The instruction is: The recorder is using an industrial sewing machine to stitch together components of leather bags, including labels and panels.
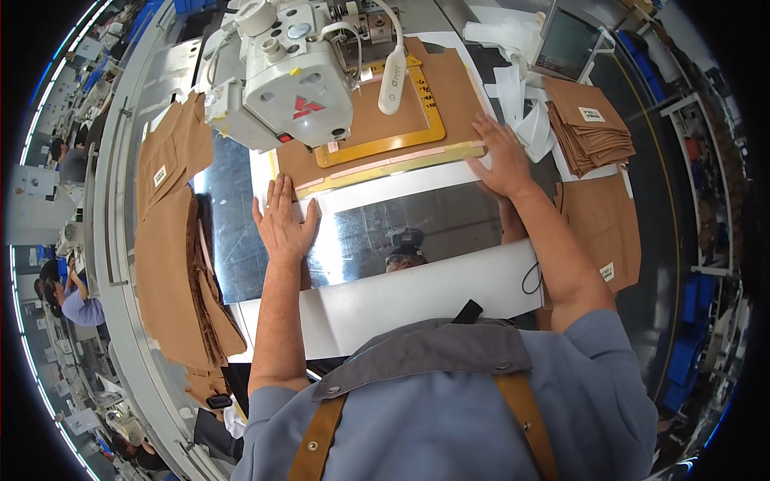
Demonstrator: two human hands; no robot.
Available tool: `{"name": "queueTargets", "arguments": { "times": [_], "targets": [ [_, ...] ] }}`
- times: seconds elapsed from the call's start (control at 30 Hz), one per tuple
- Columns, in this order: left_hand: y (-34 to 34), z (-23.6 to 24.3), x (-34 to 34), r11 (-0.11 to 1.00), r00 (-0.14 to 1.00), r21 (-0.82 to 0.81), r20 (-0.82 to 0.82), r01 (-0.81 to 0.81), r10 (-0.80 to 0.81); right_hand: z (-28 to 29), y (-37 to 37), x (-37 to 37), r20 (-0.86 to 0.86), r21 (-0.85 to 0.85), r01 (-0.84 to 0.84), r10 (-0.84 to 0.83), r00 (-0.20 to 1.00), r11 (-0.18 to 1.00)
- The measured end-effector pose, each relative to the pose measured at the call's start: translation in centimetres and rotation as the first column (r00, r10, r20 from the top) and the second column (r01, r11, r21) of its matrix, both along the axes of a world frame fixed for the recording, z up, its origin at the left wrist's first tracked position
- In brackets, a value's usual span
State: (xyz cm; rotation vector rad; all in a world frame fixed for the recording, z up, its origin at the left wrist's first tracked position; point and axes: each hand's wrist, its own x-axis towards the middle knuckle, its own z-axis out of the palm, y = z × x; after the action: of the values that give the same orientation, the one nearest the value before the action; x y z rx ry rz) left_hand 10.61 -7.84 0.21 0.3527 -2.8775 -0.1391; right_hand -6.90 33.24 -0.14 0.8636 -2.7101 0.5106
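A brown fabric panel (465,88) lies under the head of a white industrial sewing machine (297,104). On top of it rests a yellow frame-shaped clamp (435,120). A pale yellow strip (385,170) runs along the panel's near edge. My left hand (285,218) lies flat, fingers spread, at the near left corner by that strip. My right hand (504,158) is flat too, its fingers on the panel's right edge beside the strip's end. Neither hand grips anything. Nearer me is a shiny metal plate (409,224) with a white sheet edge in front.
Brown cut pieces are stacked at the left (168,272). Folded brown pieces (589,128) sit at the right, with more brown fabric (601,228) below them. A screen (568,44) stands at the back right. A white handheld-shaped device (393,80) hangs beside the machine head.
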Motion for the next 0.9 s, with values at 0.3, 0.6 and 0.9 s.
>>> {"name": "queueTargets", "arguments": {
  "times": [0.3, 0.6, 0.9],
  "targets": [
    [-0.1, -0.4, 0.4, 0.997, 0.996, -0.071, -0.082, -0.035, 0.029, -0.5, 0.2, -0.3, 0.043, -0.019, 0.002, -0.002, 0.999, 1.000],
    [-0.4, -1.6, 1.7, 0.995, 0.994, -0.004, -0.046, -0.096, 0.096, -0.3, -0.2, 0.2, 0.075, -0.084, 0.002, 0.005, 0.997, 0.996],
    [-0.7, -1.9, 1.6, 0.995, 0.994, -0.015, -0.055, -0.099, 0.098, -0.2, 0.6, 0.6, 0.138, -0.085, 0.044, -0.031, 0.990, 0.995]
  ]
}}
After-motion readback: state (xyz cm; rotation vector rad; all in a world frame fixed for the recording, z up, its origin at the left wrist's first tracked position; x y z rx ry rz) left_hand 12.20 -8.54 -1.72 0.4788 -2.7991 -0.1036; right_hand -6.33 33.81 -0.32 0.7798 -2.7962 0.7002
